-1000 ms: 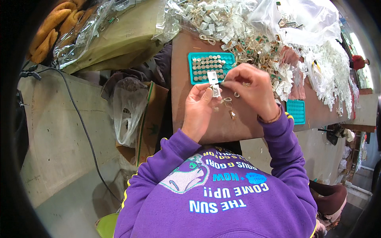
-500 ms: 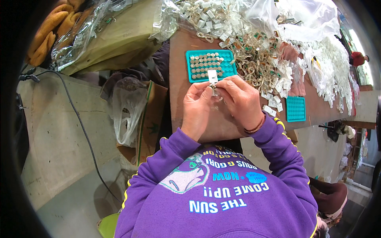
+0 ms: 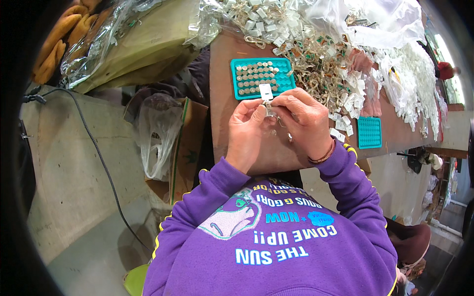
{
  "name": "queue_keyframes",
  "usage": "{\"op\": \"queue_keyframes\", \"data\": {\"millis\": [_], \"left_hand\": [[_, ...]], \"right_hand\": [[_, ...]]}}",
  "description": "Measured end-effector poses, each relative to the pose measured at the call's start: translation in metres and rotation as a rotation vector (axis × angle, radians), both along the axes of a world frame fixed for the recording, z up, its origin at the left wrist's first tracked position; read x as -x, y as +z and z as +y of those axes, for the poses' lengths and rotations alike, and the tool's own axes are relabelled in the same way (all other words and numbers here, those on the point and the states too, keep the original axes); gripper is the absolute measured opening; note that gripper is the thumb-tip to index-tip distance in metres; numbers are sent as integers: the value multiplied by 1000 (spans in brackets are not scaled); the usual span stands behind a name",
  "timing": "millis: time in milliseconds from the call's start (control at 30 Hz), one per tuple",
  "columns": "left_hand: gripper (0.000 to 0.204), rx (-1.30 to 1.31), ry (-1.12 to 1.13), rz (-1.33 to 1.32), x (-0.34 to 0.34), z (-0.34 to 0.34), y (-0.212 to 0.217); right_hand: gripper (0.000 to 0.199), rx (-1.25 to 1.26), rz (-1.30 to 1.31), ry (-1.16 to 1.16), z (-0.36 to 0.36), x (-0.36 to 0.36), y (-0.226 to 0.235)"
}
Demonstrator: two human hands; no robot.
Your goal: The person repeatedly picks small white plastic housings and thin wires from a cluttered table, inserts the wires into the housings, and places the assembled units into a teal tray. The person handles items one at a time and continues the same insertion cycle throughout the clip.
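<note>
Between both hands, over the near part of the table, a small white plastic case (image 3: 265,92) with a dark spot on its face stands up from my fingertips. My left hand (image 3: 245,132) pinches its lower end between thumb and forefinger. From the other side, my right hand (image 3: 307,121) is closed on the same end, fingers curled. A clear bit and thin wire show below the fingertips, partly hidden. Just beyond lies a teal tray (image 3: 285,69) holding rows of round silver button cells (image 3: 256,79), its right-hand pockets bare.
Right of the tray spreads a heap of tangled thin wires (image 3: 321,74) with white cases. A second teal tray (image 3: 369,132) lies near the right table edge. White pieces (image 3: 410,84) pile farther right. Left of the brown table (image 3: 224,49) stands a cardboard box (image 3: 190,143) with a plastic bag.
My right hand has shifted slightly right and its fingers have curled more. A thin wire with a small shiny bit now shows below it. My left hand has hardly moved.
</note>
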State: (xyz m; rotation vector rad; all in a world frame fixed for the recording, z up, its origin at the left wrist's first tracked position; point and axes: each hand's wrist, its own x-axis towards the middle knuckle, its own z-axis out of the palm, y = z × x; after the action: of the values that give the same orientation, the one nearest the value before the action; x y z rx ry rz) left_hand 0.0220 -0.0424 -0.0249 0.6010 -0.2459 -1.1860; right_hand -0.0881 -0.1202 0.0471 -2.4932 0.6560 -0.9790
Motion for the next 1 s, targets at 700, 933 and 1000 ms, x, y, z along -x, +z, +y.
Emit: {"op": "queue_keyframes", "data": {"millis": [700,933,1000], "left_hand": [[17,-4,-6,-97,0,3,1],[18,-16,-10,-140,-1,4,0],[18,-8,-19,-135,-1,4,0]], "right_hand": [[16,29,-25,-51,8,2,-2],[18,-12,96,14,8,11,6],[17,-41,54,18,9,12,7]]}}
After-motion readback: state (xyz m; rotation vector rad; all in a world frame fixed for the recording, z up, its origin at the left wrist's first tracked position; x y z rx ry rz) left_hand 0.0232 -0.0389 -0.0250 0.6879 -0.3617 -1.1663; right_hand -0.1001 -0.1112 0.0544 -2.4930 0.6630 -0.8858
